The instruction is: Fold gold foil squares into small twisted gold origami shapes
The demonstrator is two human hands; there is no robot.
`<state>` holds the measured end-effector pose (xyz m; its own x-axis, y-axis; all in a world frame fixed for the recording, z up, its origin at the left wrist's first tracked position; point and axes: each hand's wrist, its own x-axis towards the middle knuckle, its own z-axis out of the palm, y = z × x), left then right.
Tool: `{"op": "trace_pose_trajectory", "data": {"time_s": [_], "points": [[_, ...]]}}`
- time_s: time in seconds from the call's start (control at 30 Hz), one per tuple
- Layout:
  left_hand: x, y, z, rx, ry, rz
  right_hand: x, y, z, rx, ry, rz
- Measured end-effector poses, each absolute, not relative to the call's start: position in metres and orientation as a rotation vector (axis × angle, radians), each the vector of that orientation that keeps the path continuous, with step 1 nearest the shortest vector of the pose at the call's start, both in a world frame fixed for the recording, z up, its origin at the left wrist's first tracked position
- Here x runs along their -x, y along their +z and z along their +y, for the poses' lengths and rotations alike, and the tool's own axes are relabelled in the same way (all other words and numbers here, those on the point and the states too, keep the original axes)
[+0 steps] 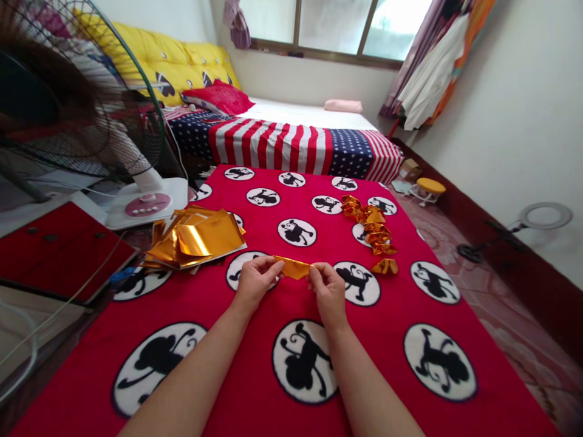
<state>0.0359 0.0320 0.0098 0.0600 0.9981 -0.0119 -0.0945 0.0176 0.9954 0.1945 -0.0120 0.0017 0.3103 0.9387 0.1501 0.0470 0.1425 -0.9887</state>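
A folded piece of gold foil paper (295,268) is stretched between my two hands, just above the red cloth (255,230) with white circles and black monkeys. My left hand (257,279) pinches its left end, and my right hand (328,288) pinches its right end. To the left lies a loose pile of flat gold sheets (195,238). Several folded gold pieces (377,233) form a row at the right, with one more folded piece (385,266) at its near end.
An electric fan (148,203) stands at the left, its cage rising beside the cloth-covered surface. Behind is a bed (291,142) with a striped cover. On the floor at the right are a yellow stool (430,186) and a ring-shaped stand (545,216).
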Motion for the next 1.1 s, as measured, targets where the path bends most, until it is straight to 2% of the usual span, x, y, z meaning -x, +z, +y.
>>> {"op": "trace_pose_trajectory", "data": {"time_s": [0.33,0.7,0.9,1.1], "points": [[-0.038,0.006,0.031,-1.231,1.17,1.02,-0.195,-0.001,-0.011,1.254,0.785,-1.073],[-0.036,0.012,0.03,-1.039,1.085,1.025,-0.192,0.004,-0.01,1.211,1.013,-0.983],[-0.035,0.012,0.028,-1.269,0.899,0.93,-0.192,0.004,-0.011,1.196,0.975,-0.925],[-0.035,0.016,0.029,-1.24,0.928,0.925,-0.192,0.005,-0.014,1.124,1.101,-1.035]]}}
